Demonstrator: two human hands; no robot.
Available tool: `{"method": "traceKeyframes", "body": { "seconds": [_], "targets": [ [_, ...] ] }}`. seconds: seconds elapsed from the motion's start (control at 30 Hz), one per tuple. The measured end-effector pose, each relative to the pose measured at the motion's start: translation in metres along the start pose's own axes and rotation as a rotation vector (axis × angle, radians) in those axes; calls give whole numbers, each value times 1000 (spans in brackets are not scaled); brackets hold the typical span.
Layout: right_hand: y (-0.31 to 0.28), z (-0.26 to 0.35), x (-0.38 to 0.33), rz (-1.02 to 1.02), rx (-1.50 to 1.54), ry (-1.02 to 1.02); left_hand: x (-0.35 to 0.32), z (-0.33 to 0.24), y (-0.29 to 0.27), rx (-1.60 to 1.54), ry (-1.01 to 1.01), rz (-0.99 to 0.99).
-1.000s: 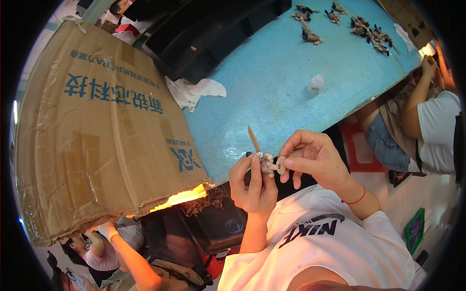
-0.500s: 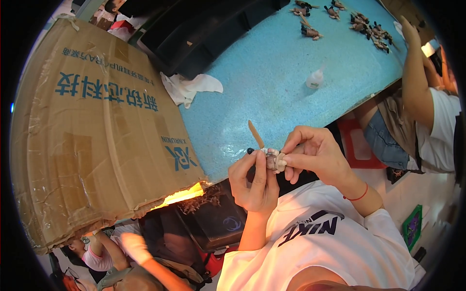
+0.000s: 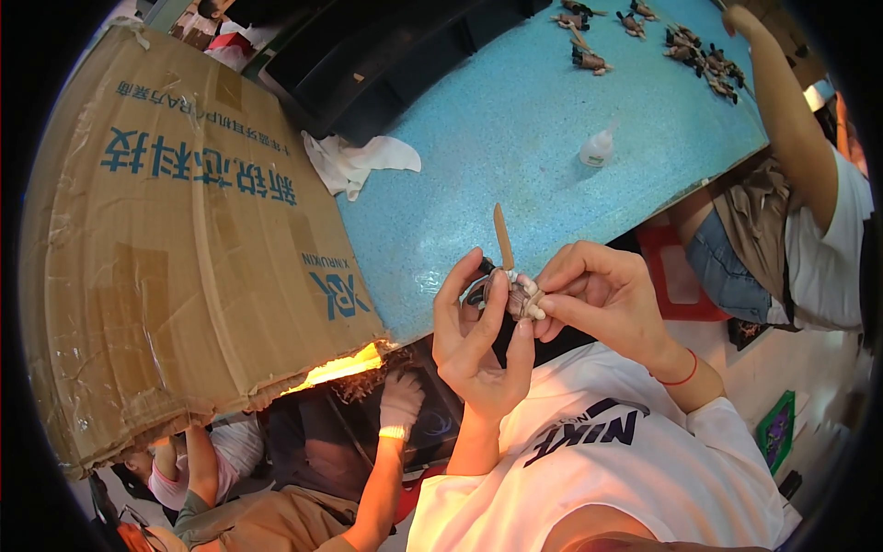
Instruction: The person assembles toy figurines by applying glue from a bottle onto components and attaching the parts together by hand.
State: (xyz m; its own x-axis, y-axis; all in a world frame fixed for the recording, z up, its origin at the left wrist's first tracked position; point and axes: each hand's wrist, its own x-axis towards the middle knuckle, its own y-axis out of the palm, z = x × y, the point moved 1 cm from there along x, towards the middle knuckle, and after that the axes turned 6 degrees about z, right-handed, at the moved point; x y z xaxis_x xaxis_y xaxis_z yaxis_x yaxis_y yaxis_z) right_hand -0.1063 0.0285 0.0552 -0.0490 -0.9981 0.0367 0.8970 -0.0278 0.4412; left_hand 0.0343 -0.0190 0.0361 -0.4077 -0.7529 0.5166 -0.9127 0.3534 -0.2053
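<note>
My left hand (image 3: 478, 340) and my right hand (image 3: 598, 299) are raised together in front of my white shirt, just below the edge of the blue speckled table (image 3: 515, 147). Between their fingertips sits a small brown and white piece (image 3: 521, 299). My right thumb and fingers pinch it from the right. A thin tan stick (image 3: 502, 237) points up from it, held at its base by my left thumb and forefinger. A red string circles my right wrist.
A big cardboard box (image 3: 184, 248) fills the left. A white cloth (image 3: 354, 161) and a small white bottle (image 3: 598, 147) lie on the table; several small brown figures (image 3: 685, 46) lie at the far end. One person's arm (image 3: 782, 120) reaches there; another's gloved hand (image 3: 400, 400) is below the box.
My hands stay together on the small piece, turning it slightly. The person on the right has stretched an arm out toward the brown figures.
</note>
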Motion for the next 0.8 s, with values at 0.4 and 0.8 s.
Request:
{"method": "traceKeyframes", "body": {
  "seconds": [0.4,0.8],
  "targets": [
    [-9,20,8,106,-138,139,2,-10,4,54,-41,29],
    [-10,14,11,180,-191,131,4,-15,6,188,41,26]
  ]
}}
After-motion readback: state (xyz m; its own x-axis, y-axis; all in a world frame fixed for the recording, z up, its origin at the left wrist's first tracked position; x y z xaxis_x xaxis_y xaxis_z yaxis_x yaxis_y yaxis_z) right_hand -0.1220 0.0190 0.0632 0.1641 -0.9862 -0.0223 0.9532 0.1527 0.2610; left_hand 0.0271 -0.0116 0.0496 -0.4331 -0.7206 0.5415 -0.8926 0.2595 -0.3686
